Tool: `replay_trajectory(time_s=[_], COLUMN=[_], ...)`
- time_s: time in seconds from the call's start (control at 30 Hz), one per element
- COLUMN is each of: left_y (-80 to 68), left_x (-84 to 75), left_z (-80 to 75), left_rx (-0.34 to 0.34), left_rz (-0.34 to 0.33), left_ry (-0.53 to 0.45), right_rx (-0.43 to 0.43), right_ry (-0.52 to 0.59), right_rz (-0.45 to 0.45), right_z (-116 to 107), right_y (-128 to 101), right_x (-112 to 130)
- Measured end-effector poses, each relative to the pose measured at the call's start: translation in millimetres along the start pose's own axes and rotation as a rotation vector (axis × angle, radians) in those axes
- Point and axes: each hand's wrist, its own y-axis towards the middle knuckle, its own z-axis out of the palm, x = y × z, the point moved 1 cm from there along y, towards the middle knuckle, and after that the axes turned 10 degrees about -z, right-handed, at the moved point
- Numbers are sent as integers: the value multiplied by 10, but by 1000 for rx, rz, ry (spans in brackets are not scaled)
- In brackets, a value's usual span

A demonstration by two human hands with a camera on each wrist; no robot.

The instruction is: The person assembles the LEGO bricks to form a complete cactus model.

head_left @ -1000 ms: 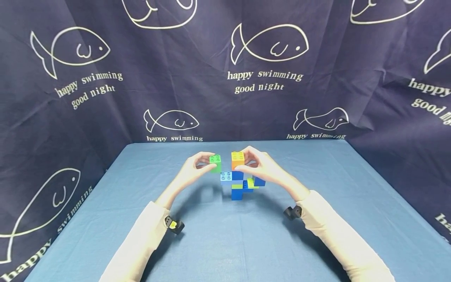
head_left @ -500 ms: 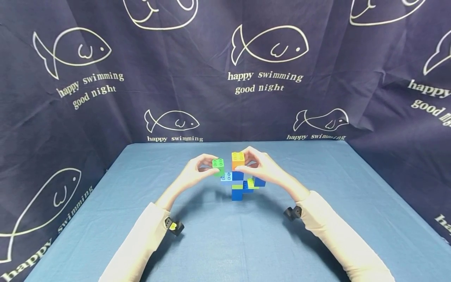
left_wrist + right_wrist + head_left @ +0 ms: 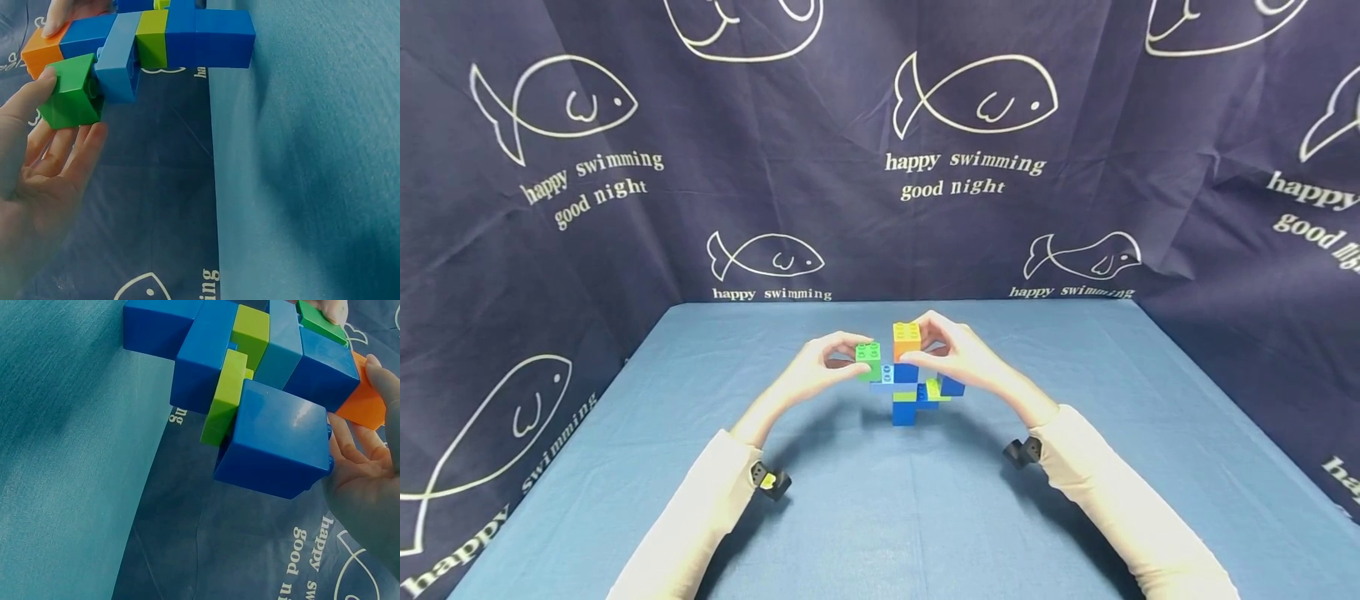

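Observation:
My left hand [image 3: 822, 367] pinches a green toy building brick [image 3: 70, 94] between thumb and fingers. The brick sits right at the studs of a light blue brick [image 3: 119, 62], slightly tilted in the left wrist view. That light blue brick juts left from a stacked brick model standing on the table. At the model's top, my right hand [image 3: 953, 354] grips an orange brick [image 3: 906, 340], which rests on a dark blue brick [image 3: 325, 372]. Lower down come lime bricks [image 3: 251, 337] and more dark blue ones. A large dark blue brick [image 3: 275, 437] with studs stands on the right-hand branch.
A blue cloth covers the table [image 3: 880, 517]. Behind it and at both sides hangs a dark blue curtain [image 3: 850, 167] with fish drawings and lettering. Each wrist wears a small black camera, such as the left camera [image 3: 772, 481].
My left hand has moved right and slightly down with the green brick, which now covers part of the light blue brick's studs. My right hand has stayed on the orange brick.

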Motion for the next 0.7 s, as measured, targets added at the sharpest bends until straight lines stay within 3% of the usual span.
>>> replay_trajectory(time_s=[0.4, 0.7], left_y=[-24, -12], left_x=[-60, -30], left_z=[-1, -14], left_rx=[1, 9], left_rz=[62, 64], left_ry=[61, 54], right_rx=[6, -2], right_ry=[2, 8], right_rz=[4, 1], right_z=[5, 8], right_y=[-4, -2], right_x=[-16, -14])
